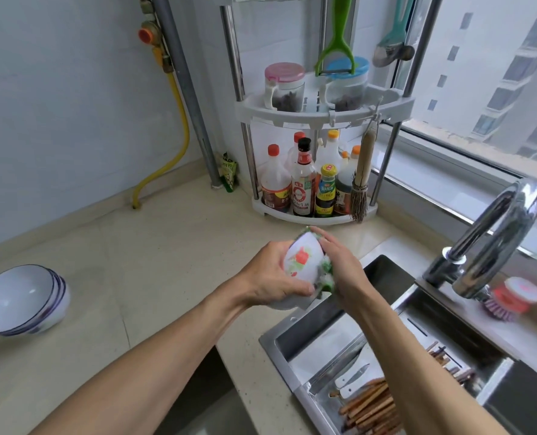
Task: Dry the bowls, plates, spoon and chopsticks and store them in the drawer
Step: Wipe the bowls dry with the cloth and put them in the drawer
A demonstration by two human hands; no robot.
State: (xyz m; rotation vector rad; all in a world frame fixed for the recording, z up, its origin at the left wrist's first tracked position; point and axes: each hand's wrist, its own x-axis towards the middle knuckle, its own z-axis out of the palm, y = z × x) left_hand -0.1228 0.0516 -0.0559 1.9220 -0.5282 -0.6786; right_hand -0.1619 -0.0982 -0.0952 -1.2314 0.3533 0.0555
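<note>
Bowl [301,262] gripped by curled left hand [267,277] above the counter's [166,246] sink-side edge, cloth [327,277] pressed to it by straight-fingered right hand [342,265]; slip risked if wet glaze is squeezed loosely, bowl dropped onto chopsticks [371,409] in sink [292,337].

Motion blurs the flowered bowl [303,260] and green cloth [327,274]; the right hand [344,268] hides the bowl's inside. Chopsticks [371,409] run off the near edge.
</note>
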